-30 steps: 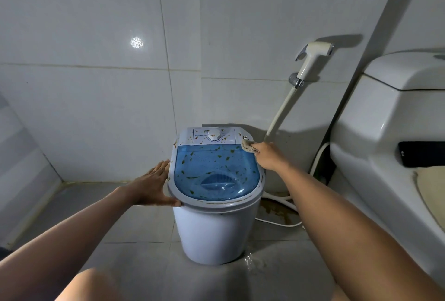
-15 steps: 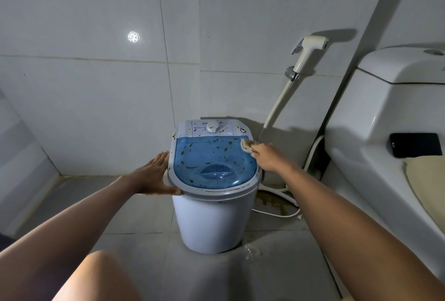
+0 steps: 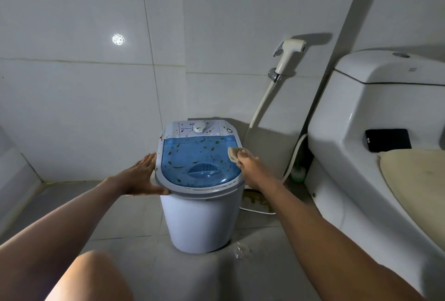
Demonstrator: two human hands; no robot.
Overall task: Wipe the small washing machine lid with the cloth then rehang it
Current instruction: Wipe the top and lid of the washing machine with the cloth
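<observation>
A small white washing machine [image 3: 202, 221] stands on the tiled floor in front of me. Its clear blue lid [image 3: 199, 163] is speckled with brown and green bits. A white control panel with a round dial [image 3: 199, 128] sits behind the lid. My left hand [image 3: 142, 178] lies flat with straight fingers against the machine's left rim. My right hand [image 3: 249, 168] grips a small beige cloth [image 3: 234, 153] and presses it on the lid's right edge.
A white toilet [image 3: 375, 146] with a beige seat cover stands close on the right, with a black object on it. A bidet sprayer [image 3: 286, 56] hangs on the wall, its hose running down behind the machine. A knee is at the bottom. A puddle [image 3: 240, 251] wets the floor.
My right hand has slid the cloth from the lid's back right corner toward me along the right edge. My left hand stays on the left rim. The camera view has shifted slightly.
</observation>
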